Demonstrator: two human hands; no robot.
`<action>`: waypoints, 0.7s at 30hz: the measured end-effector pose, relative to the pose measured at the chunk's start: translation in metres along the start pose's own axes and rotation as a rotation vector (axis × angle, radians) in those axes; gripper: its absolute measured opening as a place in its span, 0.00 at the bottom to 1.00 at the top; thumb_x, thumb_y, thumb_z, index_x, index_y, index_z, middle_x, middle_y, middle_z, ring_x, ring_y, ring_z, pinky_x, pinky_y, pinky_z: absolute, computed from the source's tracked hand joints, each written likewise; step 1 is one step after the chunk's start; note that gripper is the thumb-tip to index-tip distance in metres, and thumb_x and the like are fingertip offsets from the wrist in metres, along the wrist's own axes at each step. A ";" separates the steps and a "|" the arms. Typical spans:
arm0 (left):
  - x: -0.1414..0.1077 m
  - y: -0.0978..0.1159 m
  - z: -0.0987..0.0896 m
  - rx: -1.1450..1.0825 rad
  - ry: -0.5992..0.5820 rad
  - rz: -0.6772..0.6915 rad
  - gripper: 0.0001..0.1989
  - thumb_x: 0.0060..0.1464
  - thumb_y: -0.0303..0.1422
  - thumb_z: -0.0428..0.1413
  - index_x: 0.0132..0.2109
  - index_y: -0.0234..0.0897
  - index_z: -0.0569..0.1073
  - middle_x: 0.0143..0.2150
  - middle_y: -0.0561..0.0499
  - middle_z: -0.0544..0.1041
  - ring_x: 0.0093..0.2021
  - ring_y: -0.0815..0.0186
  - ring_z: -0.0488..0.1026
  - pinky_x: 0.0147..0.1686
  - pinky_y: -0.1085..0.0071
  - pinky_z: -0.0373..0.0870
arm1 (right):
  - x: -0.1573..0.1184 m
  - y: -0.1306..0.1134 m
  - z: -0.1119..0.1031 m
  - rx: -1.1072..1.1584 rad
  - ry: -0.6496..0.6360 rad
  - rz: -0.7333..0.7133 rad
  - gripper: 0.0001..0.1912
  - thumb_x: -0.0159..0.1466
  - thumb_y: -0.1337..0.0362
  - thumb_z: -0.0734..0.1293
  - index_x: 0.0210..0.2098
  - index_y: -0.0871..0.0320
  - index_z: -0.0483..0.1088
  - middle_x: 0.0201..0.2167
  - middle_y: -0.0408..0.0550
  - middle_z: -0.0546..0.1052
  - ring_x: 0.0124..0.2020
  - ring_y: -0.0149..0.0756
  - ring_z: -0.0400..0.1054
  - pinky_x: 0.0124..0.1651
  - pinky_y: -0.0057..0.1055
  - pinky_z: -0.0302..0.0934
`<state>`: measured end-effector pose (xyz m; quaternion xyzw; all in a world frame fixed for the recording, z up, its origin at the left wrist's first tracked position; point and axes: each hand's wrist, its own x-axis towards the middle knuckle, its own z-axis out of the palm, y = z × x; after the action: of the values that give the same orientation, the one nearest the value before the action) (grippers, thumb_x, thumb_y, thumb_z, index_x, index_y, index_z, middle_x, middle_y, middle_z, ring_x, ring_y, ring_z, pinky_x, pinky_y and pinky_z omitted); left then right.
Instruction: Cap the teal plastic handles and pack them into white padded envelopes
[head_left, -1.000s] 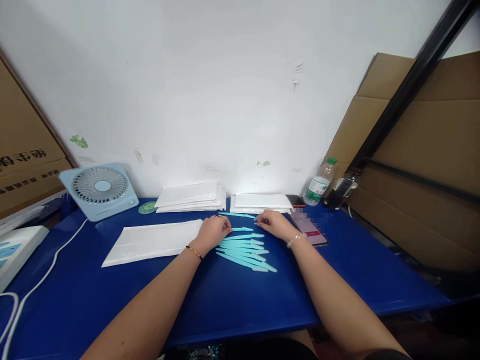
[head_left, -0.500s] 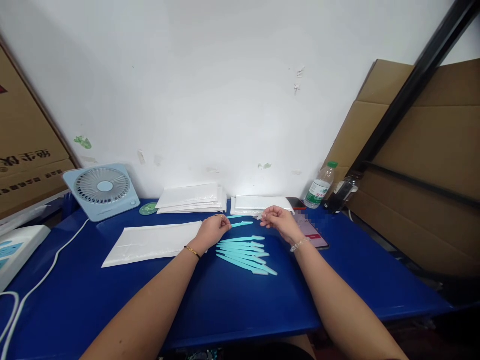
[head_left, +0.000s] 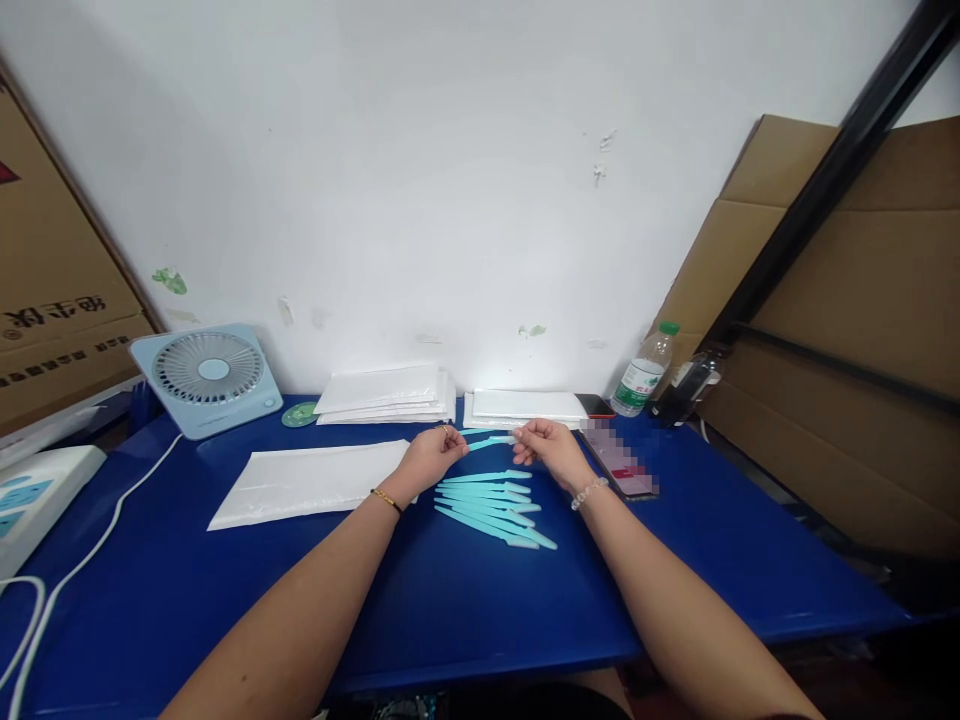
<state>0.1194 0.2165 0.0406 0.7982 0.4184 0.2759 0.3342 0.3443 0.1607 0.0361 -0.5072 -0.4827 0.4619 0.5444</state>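
Pinched in my left hand (head_left: 436, 455) is the handle end of a thin turquoise razor-like stick (head_left: 486, 443). My right hand (head_left: 546, 445) is closed on a small clear cap at the stick's other end. Behind this stick, part of another turquoise one shows on the table. Nearer to me, several turquoise sticks with pale capped ends (head_left: 487, 500) lie fanned out, their caps toward the right. Beside my left hand a white padded envelope (head_left: 307, 482) lies flat, partly behind my wrist.
Stacks of white envelopes (head_left: 382, 392) stand by the wall on the blue table (head_left: 465, 620). At left are a light blue fan (head_left: 214, 375), a cable and a power strip (head_left: 37, 500). A phone (head_left: 619, 460), a water bottle (head_left: 645, 375) and a dark bottle (head_left: 686, 388) are at right.
My right hand has moved slightly left with the clear cap, which now meets the end of the stick in my left hand. The view has shifted slightly.
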 end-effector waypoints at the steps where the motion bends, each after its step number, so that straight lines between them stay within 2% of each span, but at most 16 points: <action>1: -0.001 0.001 0.000 -0.022 -0.005 0.007 0.13 0.49 0.43 0.53 0.33 0.36 0.72 0.28 0.52 0.73 0.27 0.68 0.67 0.26 0.73 0.60 | -0.001 0.000 0.004 0.003 -0.022 0.012 0.19 0.50 0.53 0.73 0.26 0.60 0.66 0.19 0.44 0.76 0.20 0.32 0.72 0.21 0.23 0.61; 4: -0.002 0.005 0.001 -0.072 -0.039 0.026 0.14 0.49 0.43 0.53 0.33 0.36 0.72 0.27 0.53 0.72 0.27 0.68 0.66 0.26 0.74 0.60 | -0.004 0.000 0.012 -0.002 -0.103 0.045 0.20 0.48 0.52 0.74 0.26 0.59 0.64 0.19 0.43 0.76 0.19 0.34 0.72 0.20 0.24 0.60; 6: -0.002 0.006 0.000 -0.085 -0.048 0.027 0.14 0.49 0.43 0.53 0.33 0.36 0.72 0.27 0.53 0.72 0.27 0.68 0.66 0.27 0.74 0.60 | -0.005 -0.002 0.011 -0.011 -0.110 0.046 0.21 0.48 0.51 0.74 0.26 0.59 0.64 0.19 0.43 0.76 0.18 0.33 0.72 0.19 0.23 0.59; 13: 0.000 0.002 -0.004 -0.078 -0.022 -0.040 0.14 0.48 0.43 0.53 0.33 0.35 0.73 0.28 0.52 0.73 0.28 0.68 0.67 0.27 0.73 0.62 | -0.002 -0.010 -0.010 0.028 0.121 -0.054 0.19 0.50 0.51 0.73 0.24 0.59 0.66 0.19 0.44 0.75 0.18 0.30 0.70 0.19 0.23 0.58; 21: -0.003 0.006 -0.003 -0.058 -0.050 -0.012 0.14 0.48 0.43 0.53 0.32 0.35 0.73 0.28 0.52 0.73 0.28 0.68 0.67 0.27 0.73 0.62 | -0.005 -0.007 0.001 0.023 -0.015 -0.021 0.18 0.51 0.51 0.72 0.25 0.59 0.66 0.20 0.45 0.76 0.19 0.30 0.70 0.20 0.23 0.60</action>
<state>0.1189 0.2125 0.0471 0.7923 0.4064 0.2662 0.3691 0.3423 0.1552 0.0432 -0.4925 -0.4866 0.4655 0.5513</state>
